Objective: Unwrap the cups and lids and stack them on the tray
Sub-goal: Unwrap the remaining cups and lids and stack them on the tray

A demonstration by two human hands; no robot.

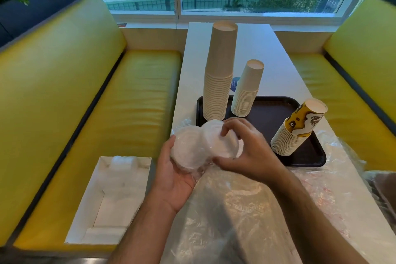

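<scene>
The left hand point(175, 174) cups 1 lid stack point(188, 149); the right hand point(246, 154) pinches another lid stack point(222, 138) (nearer the tray point(276, 113), just beyond).

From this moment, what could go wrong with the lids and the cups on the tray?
1. Each hand, left hand and right hand, holds a batch of white lids; loose ones may slip onto the plastic wrap.
2. The patterned cup stack leans at the tray edge and may topple if bumped.
3. The tallest cup stack stands near the hands and could be knocked.
</scene>
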